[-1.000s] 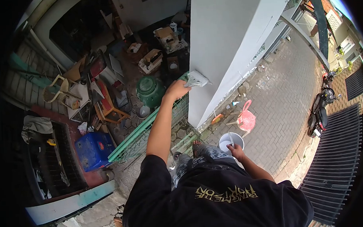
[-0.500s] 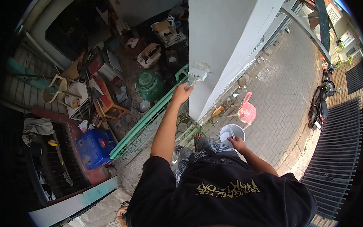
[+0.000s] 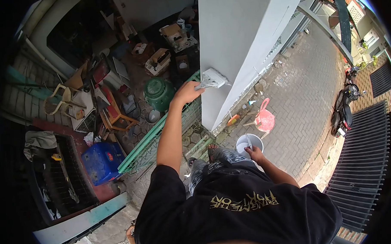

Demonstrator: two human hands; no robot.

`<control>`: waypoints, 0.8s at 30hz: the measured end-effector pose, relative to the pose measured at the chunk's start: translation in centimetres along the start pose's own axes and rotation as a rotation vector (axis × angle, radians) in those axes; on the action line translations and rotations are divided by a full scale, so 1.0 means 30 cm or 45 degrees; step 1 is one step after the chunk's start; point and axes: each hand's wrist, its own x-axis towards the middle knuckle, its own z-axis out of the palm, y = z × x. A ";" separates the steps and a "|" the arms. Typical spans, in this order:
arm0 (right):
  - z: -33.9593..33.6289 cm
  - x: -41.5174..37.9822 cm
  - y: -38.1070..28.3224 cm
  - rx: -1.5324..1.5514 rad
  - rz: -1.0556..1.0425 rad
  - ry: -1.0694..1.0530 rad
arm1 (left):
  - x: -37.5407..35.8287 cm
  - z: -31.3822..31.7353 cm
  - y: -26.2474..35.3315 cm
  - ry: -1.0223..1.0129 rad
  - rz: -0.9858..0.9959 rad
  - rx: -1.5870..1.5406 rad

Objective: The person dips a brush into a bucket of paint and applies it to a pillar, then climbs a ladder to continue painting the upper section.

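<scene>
Head view, looking steeply down from a height beside a pale grey pillar.

Left hand: arm stretched forward, fingers clamped on the handle of a wide paintbrush. The bristle end lies flat against the near corner of the pillar, just above a green metal gate that runs slantwise below the arm.

Right hand: held low beside the hip, fingers closed around the wire handle of a white paint bucket (paint visible inside, with a stick or handle crossing the opening). The bucket hangs over the brick paving.

Person's own body: black shirt with yellow lettering; patterned trousers; one sandalled foot showing near the gate.

Ground items, left of the pillar:
- green round container, near the gate
- blue box, well apart from the hands
- pale plastic chair
- assorted cartons, boards and tools, too cluttered to tell apart

Ground items, right of the pillar:
- pink plastic bag on the paving, near the bucket
- parked motorcycle by a dark barred gate
</scene>
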 end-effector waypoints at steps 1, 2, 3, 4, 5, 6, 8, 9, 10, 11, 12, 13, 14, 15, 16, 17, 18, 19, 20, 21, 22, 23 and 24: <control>0.003 0.008 0.003 0.010 -0.006 -0.012 | -0.015 -0.035 0.010 0.026 0.093 -0.091; 0.006 0.013 0.005 0.014 -0.004 -0.021 | -0.034 -0.067 0.025 0.053 0.184 -0.179; 0.008 0.017 0.006 0.028 -0.005 -0.025 | -0.071 -0.097 0.070 0.054 0.113 -0.339; 0.010 0.021 0.006 0.042 -0.005 -0.028 | -0.087 -0.105 0.080 0.052 0.105 -0.335; 0.009 0.019 -0.010 0.050 -0.005 -0.044 | -0.100 -0.108 0.085 0.122 0.170 -0.486; 0.005 0.012 -0.024 0.051 -0.003 -0.045 | -0.107 -0.104 0.089 0.192 0.238 -0.637; -0.010 -0.004 -0.065 -0.043 0.031 -0.045 | -0.098 -0.052 0.077 0.262 0.255 -0.700; -0.013 -0.017 -0.084 -0.067 0.015 -0.039 | -0.080 -0.010 0.059 0.329 0.250 -0.697; -0.007 -0.011 -0.062 -0.065 0.017 -0.035 | -0.065 0.029 0.039 0.396 0.243 -0.695; 0.000 0.003 -0.035 -0.031 0.012 -0.041 | -0.056 0.046 0.036 0.277 0.127 -0.571; 0.003 0.007 -0.021 0.003 0.008 -0.047 | -0.024 0.097 0.007 0.298 0.186 -0.390; 0.003 0.004 -0.003 0.001 0.008 -0.041 | -0.005 0.150 -0.026 0.261 0.112 -0.395; 0.001 0.002 0.000 -0.009 0.004 -0.042 | -0.004 0.186 -0.043 0.227 0.040 -0.400; -0.001 0.011 -0.005 -0.016 -0.006 -0.042 | 0.008 0.218 -0.076 0.230 0.051 -0.399; -0.006 0.022 -0.010 -0.015 -0.012 -0.032 | 0.021 0.249 -0.108 0.299 0.108 -0.364; -0.006 0.024 -0.011 -0.038 -0.008 -0.040 | 0.016 0.259 -0.113 0.363 0.157 -0.332; -0.004 0.016 -0.003 -0.063 0.001 -0.053 | 0.010 0.265 -0.123 0.358 0.152 -0.334; -0.001 0.009 0.004 -0.065 0.008 -0.060 | 0.002 0.268 -0.137 0.348 0.081 -0.174; 0.000 0.007 0.002 -0.045 0.023 -0.054 | -0.006 0.269 -0.152 0.339 0.010 -0.014; -0.002 0.012 -0.004 -0.026 0.034 -0.047 | -0.007 0.274 -0.170 0.343 0.002 -0.015; -0.004 0.018 -0.011 -0.007 0.042 -0.038 | -0.002 0.277 -0.187 0.196 -0.103 0.103; -0.003 0.014 -0.017 0.010 0.014 -0.032 | 0.007 0.279 -0.200 0.047 -0.206 0.220; -0.005 0.011 -0.024 0.007 0.014 -0.035 | -0.013 0.252 -0.150 0.048 -0.208 0.218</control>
